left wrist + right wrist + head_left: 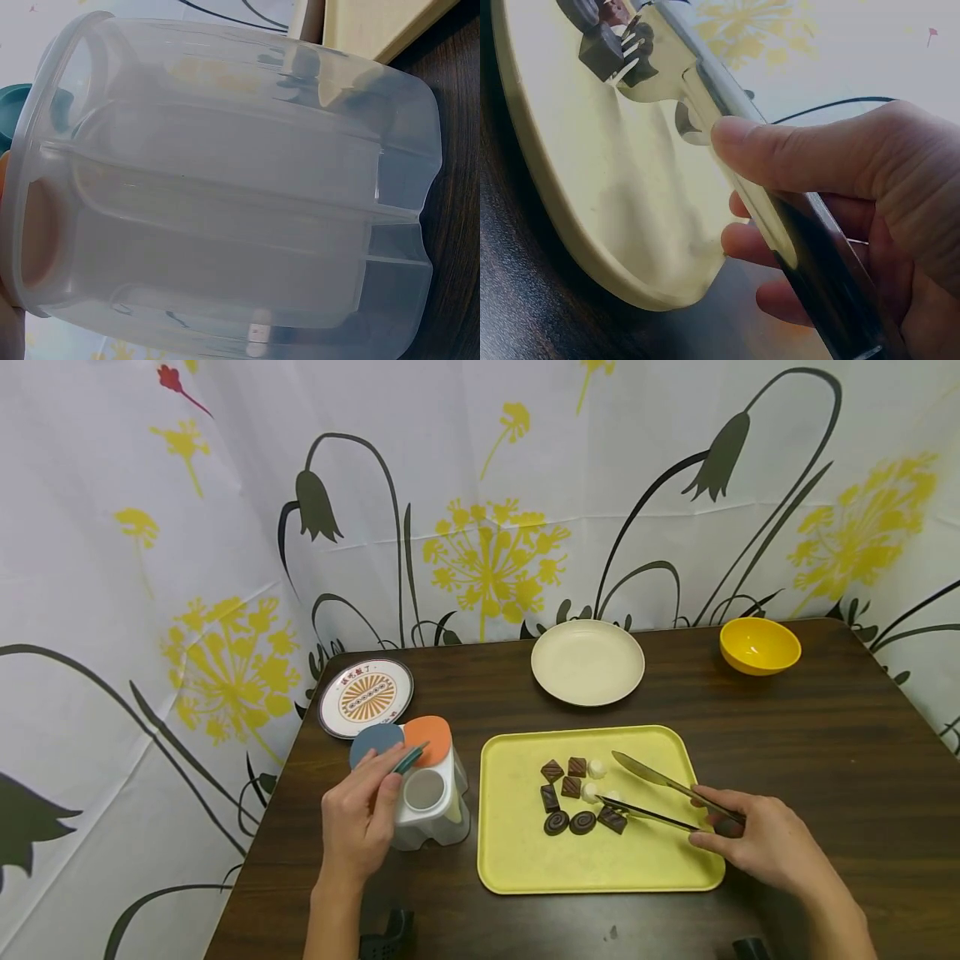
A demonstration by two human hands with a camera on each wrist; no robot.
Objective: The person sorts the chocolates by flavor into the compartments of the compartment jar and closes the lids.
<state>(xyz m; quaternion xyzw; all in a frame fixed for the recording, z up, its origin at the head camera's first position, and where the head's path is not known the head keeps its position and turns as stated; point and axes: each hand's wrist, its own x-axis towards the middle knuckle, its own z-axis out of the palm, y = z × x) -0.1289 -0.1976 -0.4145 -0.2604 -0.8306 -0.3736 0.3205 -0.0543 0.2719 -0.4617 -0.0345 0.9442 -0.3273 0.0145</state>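
Note:
My left hand (pixel 360 814) pinches a teal lid (pixel 411 758), tilted, over a white container with several compartments (pixel 431 833). An orange lid (pixel 427 737) and a blue lid (pixel 373 742) sit on its back part; a front cup opening (pixel 424 788) is uncovered. In the left wrist view the container's translucent wall (pixel 225 195) fills most of the frame. My right hand (pixel 765 839) grips metal tongs (pixel 660 777), their two arms spread apart. The fork-like tip overlaps the chocolates (pixel 570 787) on the yellow tray (pixel 525 868), close to the white pieces (pixel 591 792).
A round cream plate (pixel 588 662) stands behind the tray, a yellow bowl (pixel 760 646) at the back right. A patterned white plate (pixel 330 718) lies behind the container at the left. A flowered cloth (pixel 450 460) hangs behind the dark wooden table (pixel 840 727).

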